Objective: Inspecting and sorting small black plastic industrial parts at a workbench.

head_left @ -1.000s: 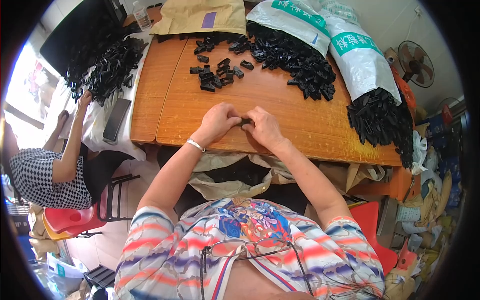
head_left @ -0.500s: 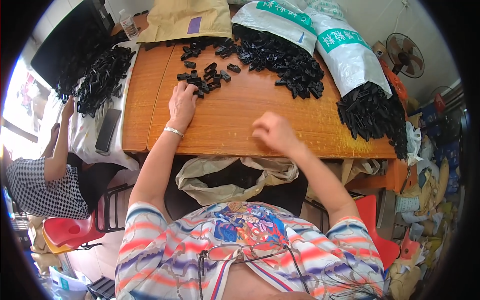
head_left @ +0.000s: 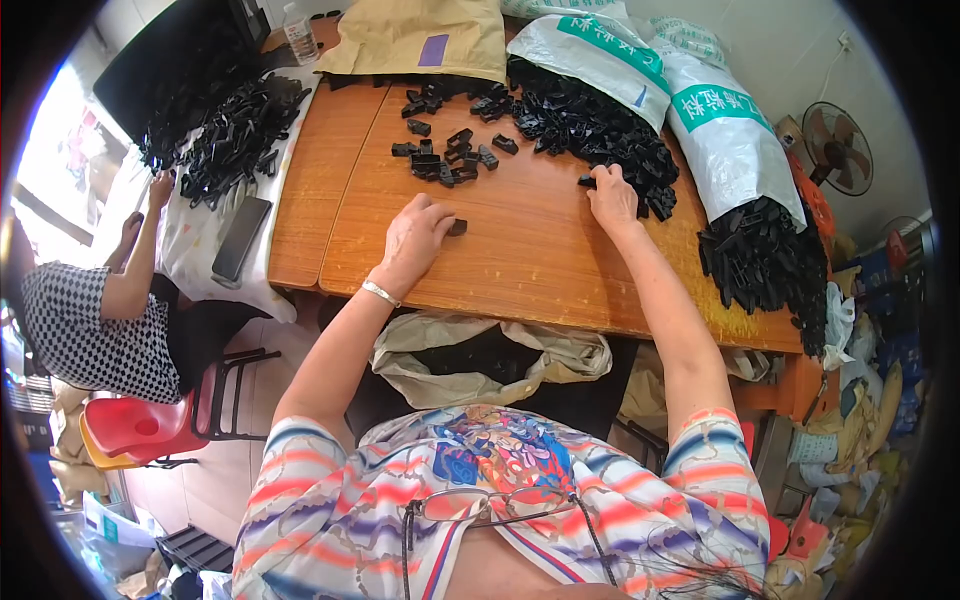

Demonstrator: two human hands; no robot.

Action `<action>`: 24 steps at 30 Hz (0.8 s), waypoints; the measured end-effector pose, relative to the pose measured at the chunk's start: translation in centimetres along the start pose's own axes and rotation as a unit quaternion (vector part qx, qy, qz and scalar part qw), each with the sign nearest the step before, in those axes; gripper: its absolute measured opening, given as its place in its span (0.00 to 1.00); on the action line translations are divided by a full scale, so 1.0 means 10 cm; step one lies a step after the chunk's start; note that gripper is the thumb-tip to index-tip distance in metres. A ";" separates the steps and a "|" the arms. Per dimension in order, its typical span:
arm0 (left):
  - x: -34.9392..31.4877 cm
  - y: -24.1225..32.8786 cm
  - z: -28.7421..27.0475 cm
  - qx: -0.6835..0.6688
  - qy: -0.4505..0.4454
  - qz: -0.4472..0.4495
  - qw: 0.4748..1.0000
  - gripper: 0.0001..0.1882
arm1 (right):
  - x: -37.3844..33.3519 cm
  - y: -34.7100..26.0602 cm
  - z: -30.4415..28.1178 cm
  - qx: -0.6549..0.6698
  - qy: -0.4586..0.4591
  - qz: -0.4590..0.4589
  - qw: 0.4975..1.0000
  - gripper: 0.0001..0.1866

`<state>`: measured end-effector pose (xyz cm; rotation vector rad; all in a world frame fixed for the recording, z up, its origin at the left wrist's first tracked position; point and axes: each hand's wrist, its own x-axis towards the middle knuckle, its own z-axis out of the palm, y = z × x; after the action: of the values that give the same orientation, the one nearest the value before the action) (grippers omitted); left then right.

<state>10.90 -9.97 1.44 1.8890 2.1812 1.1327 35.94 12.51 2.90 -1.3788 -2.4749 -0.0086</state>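
My left hand (head_left: 414, 240) is over the near middle of the wooden table, its fingers closed on a small black plastic part (head_left: 458, 227). Farther to the right, my right hand (head_left: 613, 196) pinches another black part (head_left: 586, 181) at the near edge of a large heap of black plastic parts (head_left: 590, 135). Beyond my left hand lies a loose cluster of blocky black parts (head_left: 455, 155). An open cloth sack (head_left: 400, 375) sits at the table's near edge, in front of my body; its inside is dark.
White sacks (head_left: 725, 135) and a tan paper sack (head_left: 415, 35) lie at the back. Slim black parts (head_left: 745, 260) are heaped at right. At left, a co-worker (head_left: 90, 320) works beside another heap, a phone (head_left: 241, 240) and a bottle (head_left: 299, 35). A fan (head_left: 840, 140) stands far right.
My left hand has drawn back toward me from the cluster, with a black part. My right hand has moved away from me and right to the heap's edge. The view has shifted slightly.
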 end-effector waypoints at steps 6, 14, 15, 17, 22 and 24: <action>-0.15 -0.04 -0.02 -0.087 0.014 -0.010 0.996 0.14 | 0.11 0.08 0.08 0.026 0.017 -0.012 0.999 0.14; -0.18 -0.09 0.01 -0.089 -0.002 -0.036 0.995 0.16 | -0.28 -0.46 -0.10 0.313 -0.167 -0.038 0.934 0.09; -0.19 -0.11 0.00 -0.088 -0.002 -0.039 0.995 0.16 | -0.34 -0.57 -0.14 0.357 -0.223 -0.015 0.907 0.10; -0.18 -0.09 -0.01 -0.107 -0.004 -0.047 0.993 0.16 | -0.42 -0.63 -0.09 0.377 -0.215 -0.023 0.901 0.10; -0.19 -0.02 -0.04 -0.048 0.052 -0.018 0.997 0.16 | -0.52 -0.63 0.02 0.295 -0.079 -0.104 0.946 0.10; -0.19 -0.03 -0.04 -0.013 0.054 -0.019 0.998 0.16 | -0.55 -0.64 0.02 0.254 -0.072 -0.134 0.955 0.10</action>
<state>10.95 -11.78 0.76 1.8096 2.2334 1.2783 33.26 4.53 2.14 -0.8499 -2.5092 0.6430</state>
